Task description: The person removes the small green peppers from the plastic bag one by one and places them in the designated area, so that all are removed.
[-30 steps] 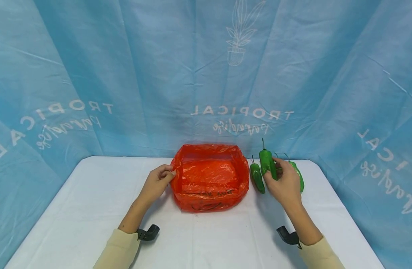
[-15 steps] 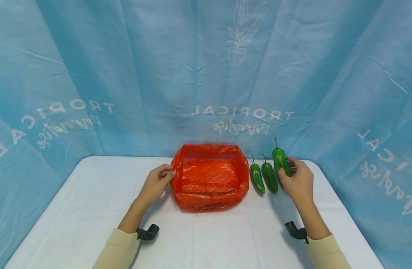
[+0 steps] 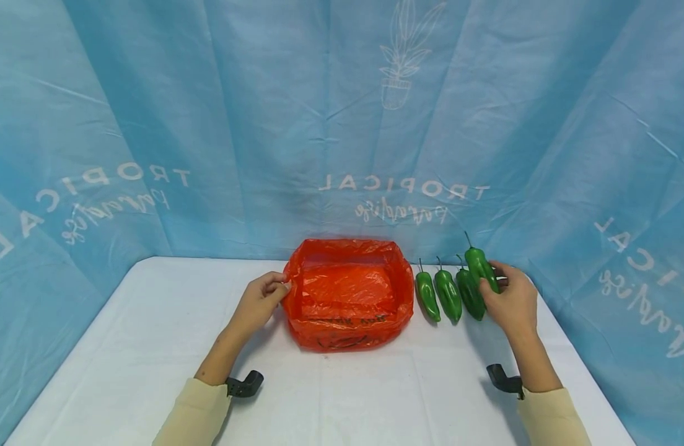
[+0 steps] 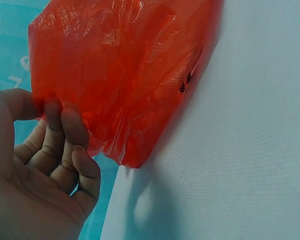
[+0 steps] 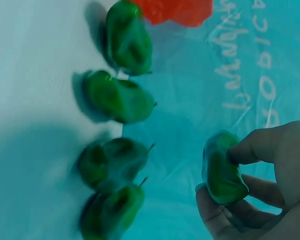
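Observation:
At the middle of the table's far side stands a red plastic bag (image 3: pixel 347 288), its mouth spread wide. My left hand (image 3: pixel 259 302) pinches the left rim of this bag between thumb and fingers, as the left wrist view shows closely. A green pepper (image 3: pixel 480 267) is held up by my right hand (image 3: pixel 512 300), gripped between thumb and fingertips above the table. Several more green peppers (image 3: pixel 448 296) lie in a row to the right of the bag. In the right wrist view the held pepper (image 5: pixel 222 167) is apart from that row (image 5: pixel 129 37).
A white cloth (image 3: pixel 331 396) covers the table. Blue curtains (image 3: pixel 264 124) with white lettering hang behind it and on both sides. Black wrist mounts (image 3: pixel 245 384) sit on both forearms.
My right hand has moved right with the green pepper, from over the second pepper toward the row's right end, uncovering peppers it hid. The left hand and the bag stay in place.

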A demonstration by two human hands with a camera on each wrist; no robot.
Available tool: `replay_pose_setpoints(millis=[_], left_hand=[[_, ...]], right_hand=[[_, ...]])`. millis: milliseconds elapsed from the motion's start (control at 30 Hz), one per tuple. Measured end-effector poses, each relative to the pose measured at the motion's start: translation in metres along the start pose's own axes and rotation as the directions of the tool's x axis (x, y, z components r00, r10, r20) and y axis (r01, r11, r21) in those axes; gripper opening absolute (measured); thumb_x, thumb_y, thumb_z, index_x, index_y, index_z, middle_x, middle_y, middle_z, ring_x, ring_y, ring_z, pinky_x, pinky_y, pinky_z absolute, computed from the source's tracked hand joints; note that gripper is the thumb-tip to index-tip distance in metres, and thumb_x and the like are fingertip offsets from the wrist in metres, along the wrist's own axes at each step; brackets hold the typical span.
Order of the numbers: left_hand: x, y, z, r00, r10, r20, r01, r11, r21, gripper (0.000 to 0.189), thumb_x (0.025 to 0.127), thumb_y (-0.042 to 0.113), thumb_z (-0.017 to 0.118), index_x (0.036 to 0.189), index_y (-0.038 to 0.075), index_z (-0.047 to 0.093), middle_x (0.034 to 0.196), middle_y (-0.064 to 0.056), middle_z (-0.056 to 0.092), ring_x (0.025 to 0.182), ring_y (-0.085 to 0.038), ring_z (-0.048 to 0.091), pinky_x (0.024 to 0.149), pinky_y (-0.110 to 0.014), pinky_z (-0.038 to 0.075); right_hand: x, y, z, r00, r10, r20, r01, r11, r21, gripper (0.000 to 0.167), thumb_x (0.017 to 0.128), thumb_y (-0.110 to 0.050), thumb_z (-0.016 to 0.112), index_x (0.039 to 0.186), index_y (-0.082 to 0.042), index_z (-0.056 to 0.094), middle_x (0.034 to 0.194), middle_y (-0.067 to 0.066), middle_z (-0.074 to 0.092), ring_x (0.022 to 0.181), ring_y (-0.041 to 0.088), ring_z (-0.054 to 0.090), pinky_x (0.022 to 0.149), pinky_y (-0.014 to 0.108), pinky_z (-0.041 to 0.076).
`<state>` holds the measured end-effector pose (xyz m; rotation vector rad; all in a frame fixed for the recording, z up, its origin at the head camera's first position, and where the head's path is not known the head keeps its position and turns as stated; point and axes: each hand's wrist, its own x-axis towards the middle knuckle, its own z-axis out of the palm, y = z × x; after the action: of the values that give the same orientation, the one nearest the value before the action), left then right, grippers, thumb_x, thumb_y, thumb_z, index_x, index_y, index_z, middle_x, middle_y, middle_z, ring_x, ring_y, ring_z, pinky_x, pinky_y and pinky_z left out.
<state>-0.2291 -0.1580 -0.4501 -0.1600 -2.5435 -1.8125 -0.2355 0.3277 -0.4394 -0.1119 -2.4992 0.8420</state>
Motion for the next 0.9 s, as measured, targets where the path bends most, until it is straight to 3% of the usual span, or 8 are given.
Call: replay_pose_setpoints(millis=[367, 467, 667, 900], left_hand=[[-0.001, 0.002, 0.000, 1.000, 0.012, 0.009, -0.012, 1.000, -0.010, 0.023, 0.106, 0.007, 0.059, 0.123, -0.008, 0.063, 0.098, -0.018, 0.071, 0.087, -0.030, 0.058, 0.070, -0.028, 0.053], [0.003, -0.006, 0.001, 1.000, 0.004, 0.006, -0.004, 1.000, -0.006, 0.023, 0.107, 0.007, 0.059, 0.123, -0.008, 0.064, 0.098, -0.018, 0.071, 0.088, -0.033, 0.058, 0.069, -0.029, 0.053], [0.014, -0.030, 0.002, 1.000, 0.004, -0.005, -0.004, 1.000, 0.010, 0.025, 0.107, 0.013, 0.060, 0.125, -0.004, 0.064, 0.101, -0.014, 0.073, 0.087, -0.024, 0.058, 0.074, -0.033, 0.055], [0.014, -0.034, 0.002, 1.000, 0.028, 0.002, -0.028, 1.000, -0.002, 0.026, 0.107, 0.017, 0.062, 0.124, -0.002, 0.065, 0.100, -0.012, 0.073, 0.086, -0.021, 0.058, 0.074, -0.034, 0.055]], right_hand=[[0.007, 0.037, -0.003, 0.997, 0.083, 0.009, -0.082, 0.996, -0.025, 0.046, 0.099, -0.010, 0.068, 0.142, 0.005, 0.061, 0.127, 0.032, 0.066, 0.107, 0.049, 0.067, 0.085, 0.064, 0.056], [0.009, 0.045, -0.003, 0.992, 0.123, 0.016, -0.122, 0.992, -0.041, 0.047, 0.099, -0.011, 0.068, 0.144, 0.004, 0.060, 0.127, 0.033, 0.065, 0.109, 0.050, 0.066, 0.086, 0.064, 0.056], [0.010, 0.062, -0.004, 0.982, 0.189, 0.018, -0.188, 0.981, -0.056, 0.049, 0.100, -0.011, 0.066, 0.146, 0.004, 0.058, 0.133, 0.032, 0.063, 0.112, 0.049, 0.064, 0.087, 0.062, 0.055], [0.010, 0.075, -0.005, 0.976, 0.219, 0.011, -0.217, 0.973, -0.077, 0.048, 0.099, -0.008, 0.067, 0.144, 0.006, 0.058, 0.133, 0.034, 0.062, 0.112, 0.051, 0.063, 0.090, 0.065, 0.050]])
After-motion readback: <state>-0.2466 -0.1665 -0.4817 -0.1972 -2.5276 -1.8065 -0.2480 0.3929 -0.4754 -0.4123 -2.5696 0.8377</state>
